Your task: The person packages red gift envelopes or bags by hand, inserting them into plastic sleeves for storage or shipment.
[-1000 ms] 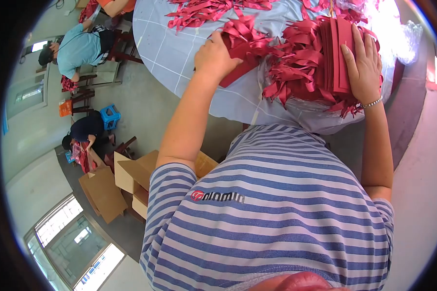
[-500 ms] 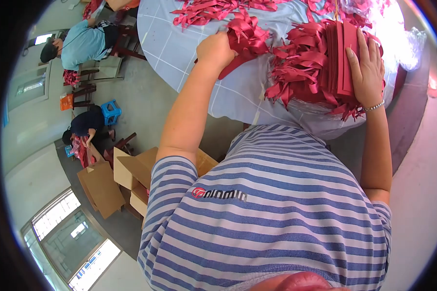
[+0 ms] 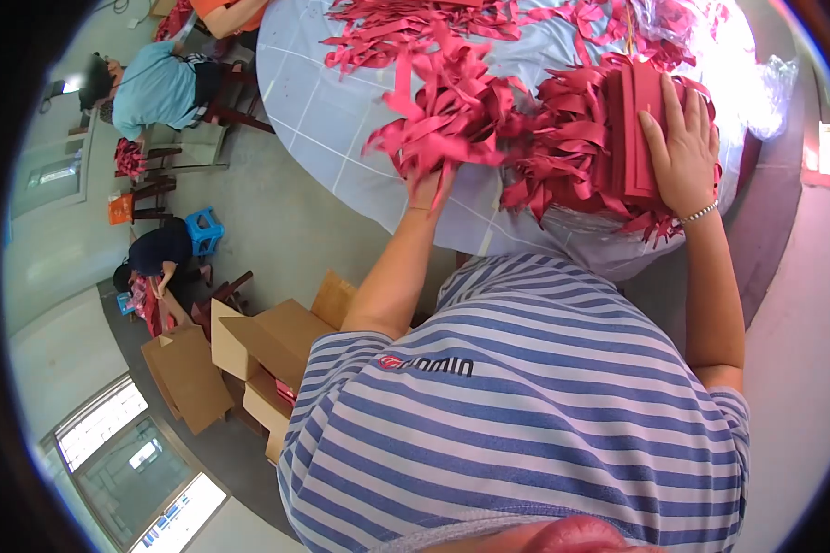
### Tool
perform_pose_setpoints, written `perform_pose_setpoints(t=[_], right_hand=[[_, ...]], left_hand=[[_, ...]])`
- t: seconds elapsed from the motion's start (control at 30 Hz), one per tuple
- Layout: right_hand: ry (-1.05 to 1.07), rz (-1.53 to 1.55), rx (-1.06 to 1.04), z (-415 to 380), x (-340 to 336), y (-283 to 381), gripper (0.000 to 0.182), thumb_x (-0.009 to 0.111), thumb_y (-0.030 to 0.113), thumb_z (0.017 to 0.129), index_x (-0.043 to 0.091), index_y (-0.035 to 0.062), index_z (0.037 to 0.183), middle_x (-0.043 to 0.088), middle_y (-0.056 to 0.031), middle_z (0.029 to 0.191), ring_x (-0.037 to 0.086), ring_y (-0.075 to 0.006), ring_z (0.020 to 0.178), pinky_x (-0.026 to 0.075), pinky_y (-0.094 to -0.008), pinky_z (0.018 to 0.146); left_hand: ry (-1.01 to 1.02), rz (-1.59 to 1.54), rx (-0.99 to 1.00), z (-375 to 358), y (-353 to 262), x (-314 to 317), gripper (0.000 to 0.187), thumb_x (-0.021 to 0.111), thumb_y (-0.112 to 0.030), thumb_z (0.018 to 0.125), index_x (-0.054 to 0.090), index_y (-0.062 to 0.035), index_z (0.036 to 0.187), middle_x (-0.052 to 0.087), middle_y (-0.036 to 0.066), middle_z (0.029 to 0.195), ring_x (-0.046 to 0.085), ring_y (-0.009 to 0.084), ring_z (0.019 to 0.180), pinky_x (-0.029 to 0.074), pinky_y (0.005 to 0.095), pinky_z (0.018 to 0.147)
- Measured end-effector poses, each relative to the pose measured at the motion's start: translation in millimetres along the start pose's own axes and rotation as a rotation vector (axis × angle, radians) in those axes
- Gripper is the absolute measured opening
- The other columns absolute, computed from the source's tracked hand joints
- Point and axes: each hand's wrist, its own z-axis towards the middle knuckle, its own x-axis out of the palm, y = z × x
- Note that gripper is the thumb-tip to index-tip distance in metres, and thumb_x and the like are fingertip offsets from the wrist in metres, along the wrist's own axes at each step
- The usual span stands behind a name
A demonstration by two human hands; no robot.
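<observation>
My left hand [image 3: 426, 192] is at the near left edge of the round table, under a bundle of red ribbons [image 3: 447, 115]. The ribbons fall over its fingers and hide them, and their tips are blurred. It appears to grip the bundle from below. My right hand [image 3: 684, 152], fingers straight and slightly apart, lies flat against the side of a stack of flat dark-red pieces [image 3: 629, 134]. These stand on edge, pressed close together, and look like folded bags. Red ribbons [image 3: 563, 138] spill from the stack's left side, near the bundle.
More red ribbons [image 3: 406, 32] lie at the far side of the table [image 3: 314, 101], which has a pale checked cover. Clear plastic wrap [image 3: 773, 97] hangs at the right. Open cardboard boxes [image 3: 272, 341] stand at the lower left. Other people [image 3: 161, 83] sit at the left.
My left hand has drawn back toward me, and its bundle has turned so the ribbons fan over the hand. My right hand stays on the stack. An orange sleeve has appeared at the top.
</observation>
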Motion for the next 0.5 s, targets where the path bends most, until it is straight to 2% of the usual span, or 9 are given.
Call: perform_pose_setpoints(t=[0.03, 0.07, 0.13, 0.2, 0.27, 0.3, 0.37, 0.43, 0.5], right_hand=[[0.004, -0.037, -0.002, 0, -1, 4, 0.067, 0.040, 0.059, 0.093, 0.029, 0.0245, 0.150, 0.031, -0.0251, 0.149, 0.025, -0.0385, 0.140, 0.017, -0.0534, 0.112], [0.018, -0.046, -0.010, 0, -2, 6, 0.068, 0.040, 0.060, 0.093, 0.028, 0.0248, 0.150, 0.030, -0.0259, 0.149, 0.025, -0.0396, 0.140, 0.017, -0.0549, 0.111], [0.033, -0.056, -0.016, 1, -4, 9, 0.069, 0.040, 0.060, 0.093, 0.027, 0.0249, 0.150, 0.030, -0.0258, 0.149, 0.025, -0.0398, 0.140, 0.017, -0.0553, 0.111], [0.033, -0.053, -0.024, 2, -5, 11, 0.069, 0.040, 0.061, 0.093, 0.027, 0.0250, 0.150, 0.029, -0.0257, 0.149, 0.024, -0.0401, 0.140, 0.017, -0.0558, 0.111], [0.039, -0.039, -0.020, 2, -2, 9, 0.069, 0.039, 0.061, 0.093, 0.026, 0.0252, 0.151, 0.029, -0.0256, 0.149, 0.024, -0.0406, 0.140, 0.017, -0.0565, 0.111], [0.040, -0.037, -0.029, 3, -2, 9, 0.069, 0.039, 0.061, 0.093, 0.026, 0.0252, 0.151, 0.029, -0.0256, 0.149, 0.024, -0.0406, 0.140, 0.017, -0.0565, 0.111], [0.035, -0.039, -0.030, 2, -2, 9, 0.068, 0.039, 0.061, 0.093, 0.026, 0.0255, 0.150, 0.029, -0.0256, 0.150, 0.024, -0.0408, 0.140, 0.017, -0.0567, 0.111], [0.027, -0.035, -0.043, 2, -2, 8, 0.068, 0.038, 0.061, 0.093, 0.026, 0.0256, 0.150, 0.028, -0.0256, 0.150, 0.024, -0.0406, 0.140, 0.017, -0.0563, 0.111], [0.035, -0.031, -0.037, 3, -1, 6, 0.068, 0.037, 0.061, 0.094, 0.026, 0.0256, 0.151, 0.028, -0.0255, 0.150, 0.025, -0.0405, 0.140, 0.017, -0.0557, 0.111]], left_hand=[[-0.024, -0.033, 0.027, 13, -31, -3, 0.049, 0.072, -0.030, 0.080, 0.059, -0.0099, 0.123, 0.059, 0.012, 0.126, 0.051, 0.0298, 0.121, 0.039, 0.0411, 0.103], [-0.011, 0.174, 0.114, 11, -28, 0, 0.049, 0.073, -0.027, 0.079, 0.059, -0.0080, 0.122, 0.059, 0.012, 0.125, 0.052, 0.0305, 0.119, 0.040, 0.0407, 0.102], [-0.110, -0.498, -0.140, -4, -4, 16, 0.050, 0.076, -0.024, 0.076, 0.060, -0.0064, 0.120, 0.060, 0.013, 0.124, 0.053, 0.0301, 0.118, 0.041, 0.0408, 0.100], [-0.118, -0.453, -0.096, -1, 5, 12, 0.055, 0.080, -0.024, 0.073, 0.059, -0.0054, 0.120, 0.060, 0.012, 0.123, 0.055, 0.0299, 0.116, 0.042, 0.0409, 0.100], [-0.014, 0.135, 0.134, 2, 3, 4, 0.064, 0.075, -0.010, 0.077, 0.046, -0.0074, 0.134, 0.054, 0.010, 0.130, 0.051, 0.0253, 0.121, 0.043, 0.0387, 0.102], [-0.079, 0.065, 0.159, 7, -10, 2, 0.064, 0.074, -0.005, 0.076, 0.045, -0.0060, 0.133, 0.054, 0.010, 0.129, 0.053, 0.0236, 0.119, 0.047, 0.0358, 0.099], [-0.209, -1.402, -0.581, 8, -34, 1, 0.062, 0.077, -0.007, 0.073, 0.049, -0.0041, 0.128, 0.055, 0.011, 0.128, 0.053, 0.0232, 0.118, 0.046, 0.0342, 0.097], [-0.216, -1.500, -0.549, 9, -34, -1, 0.060, 0.075, -0.006, 0.075, 0.047, -0.0024, 0.128, 0.054, 0.012, 0.129, 0.054, 0.0238, 0.117, 0.046, 0.0343, 0.097], [-0.111, -1.193, -0.301, 13, -26, 2, 0.043, 0.044, -0.031, 0.100, 0.042, -0.0098, 0.137, 0.049, 0.009, 0.137, 0.049, 0.0282, 0.124, 0.041, 0.0428, 0.106]])
